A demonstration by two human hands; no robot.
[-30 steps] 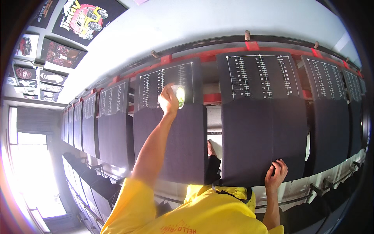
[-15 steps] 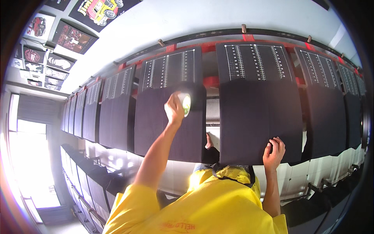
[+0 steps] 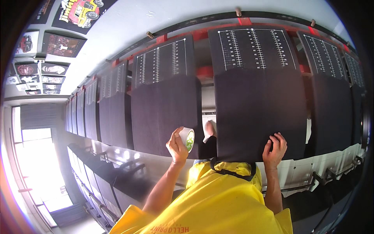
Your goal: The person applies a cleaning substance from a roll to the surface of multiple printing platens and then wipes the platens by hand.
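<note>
Gripping a tape roll (image 3: 187, 139), seemingly; right hand (image 3: 274, 150) on black board (image 3: 260, 113).

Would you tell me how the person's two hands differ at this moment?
The left hand holds a roll of tape; the right hand holds nothing loose. The left hand sits by the left dark board, while the right hand's fingers press the lower edge of the right dark board. Both are bare and raised.
</note>
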